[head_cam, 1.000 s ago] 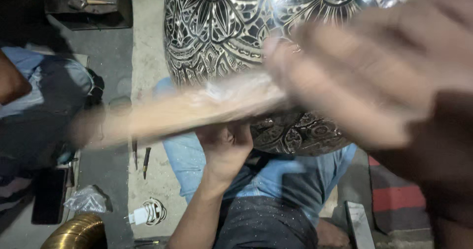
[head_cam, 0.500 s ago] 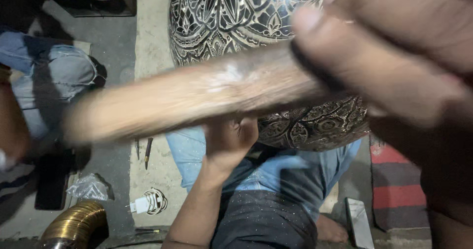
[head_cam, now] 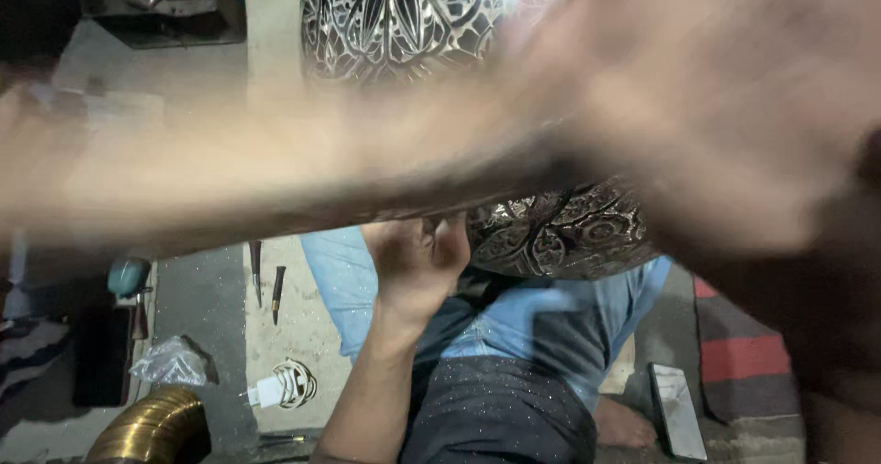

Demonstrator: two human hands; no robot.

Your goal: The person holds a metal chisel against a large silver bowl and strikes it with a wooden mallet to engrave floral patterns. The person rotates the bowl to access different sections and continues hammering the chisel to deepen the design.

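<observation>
We've got the right hand (head_cam: 725, 106) gripping a motion-blurred wooden stick (head_cam: 275, 166) right across the engraved metal vessel (head_cam: 551, 230), left hand (head_cam: 418, 257) braced under it, grip unclear, so a mistimed swing could dent the pattern or hit those fingers.

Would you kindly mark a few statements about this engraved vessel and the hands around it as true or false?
1. The left hand rests under the engraved metal vessel. True.
2. The right hand is sharp and motionless. False: it is heavily blurred, close to the camera.
3. The blurred wooden stick crosses in front of the vessel. True.
4. The vessel is plain and smooth. False: it carries floral engraving.
5. A brass-coloured curved pipe lies at lower left. True.
</observation>
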